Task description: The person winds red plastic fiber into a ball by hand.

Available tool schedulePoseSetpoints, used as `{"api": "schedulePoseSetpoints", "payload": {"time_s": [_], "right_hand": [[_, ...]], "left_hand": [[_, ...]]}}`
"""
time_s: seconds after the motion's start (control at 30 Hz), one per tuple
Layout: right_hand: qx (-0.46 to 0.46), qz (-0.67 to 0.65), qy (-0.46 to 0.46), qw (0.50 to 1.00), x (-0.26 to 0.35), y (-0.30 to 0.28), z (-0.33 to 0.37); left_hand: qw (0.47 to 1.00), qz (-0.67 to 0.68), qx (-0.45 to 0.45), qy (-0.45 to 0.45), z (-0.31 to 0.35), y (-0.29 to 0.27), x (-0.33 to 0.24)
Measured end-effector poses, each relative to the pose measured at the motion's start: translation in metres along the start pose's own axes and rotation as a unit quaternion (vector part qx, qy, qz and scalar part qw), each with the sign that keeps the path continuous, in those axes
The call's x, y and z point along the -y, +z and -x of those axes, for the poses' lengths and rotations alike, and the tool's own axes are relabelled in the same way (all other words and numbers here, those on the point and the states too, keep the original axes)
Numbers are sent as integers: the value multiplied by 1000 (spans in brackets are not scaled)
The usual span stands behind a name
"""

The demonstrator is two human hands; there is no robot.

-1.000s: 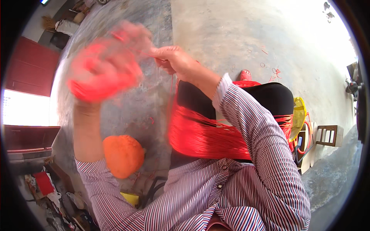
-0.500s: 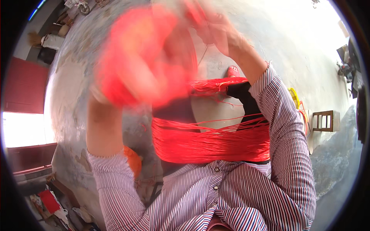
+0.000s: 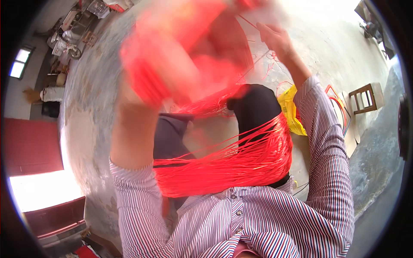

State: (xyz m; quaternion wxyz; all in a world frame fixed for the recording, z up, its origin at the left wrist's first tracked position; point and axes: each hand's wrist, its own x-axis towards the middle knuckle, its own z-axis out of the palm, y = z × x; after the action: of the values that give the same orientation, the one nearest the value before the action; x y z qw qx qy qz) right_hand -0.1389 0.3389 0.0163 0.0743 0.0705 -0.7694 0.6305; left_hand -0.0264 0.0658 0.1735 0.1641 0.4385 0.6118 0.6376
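A skein of red cord (image 3: 198,174) stretches in many strands around both my knees, with its far side (image 3: 211,103) beyond them. My left hand (image 3: 178,62), smeared by motion, is raised at the upper left with a large wound bundle of red cord (image 3: 150,81). Its fingers cannot be made out singly, but the bundle moves with the hand. At the upper right my right hand (image 3: 277,41) is closed, its fingertips at a thin red strand (image 3: 248,20) that runs toward the bundle. Another blurred red piece (image 3: 249,3) shows at the top edge.
Beyond my right knee a yellow bag (image 3: 292,109) lies on the concrete floor (image 3: 94,116), near colored hoops (image 3: 337,103) and a small wooden stool (image 3: 366,99). Loose red strands (image 3: 271,56) lie ahead. A parked motorbike (image 3: 71,49) and a broom (image 3: 32,95) are far left.
Both hands have moved a little rightward with the bundle, and the right hand is now farther from it. My right knee has come up and inward, and the yellow bag shows more.
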Motion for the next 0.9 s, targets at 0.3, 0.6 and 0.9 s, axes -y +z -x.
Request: {"api": "schedulePoseSetpoints", "payload": {"time_s": [0.3,0.6,0.9], "right_hand": [[-15,-128,64,990,-29,-122,60],[-92,1,17,996,45,-123,78],[281,-60,17,958,111,-31,138]], "left_hand": [[629,-721,-135,-257,-15,-84,108],[956,-31,283,-74,-26,98,55],[783,-617,-70,32,2,44,98]]}}
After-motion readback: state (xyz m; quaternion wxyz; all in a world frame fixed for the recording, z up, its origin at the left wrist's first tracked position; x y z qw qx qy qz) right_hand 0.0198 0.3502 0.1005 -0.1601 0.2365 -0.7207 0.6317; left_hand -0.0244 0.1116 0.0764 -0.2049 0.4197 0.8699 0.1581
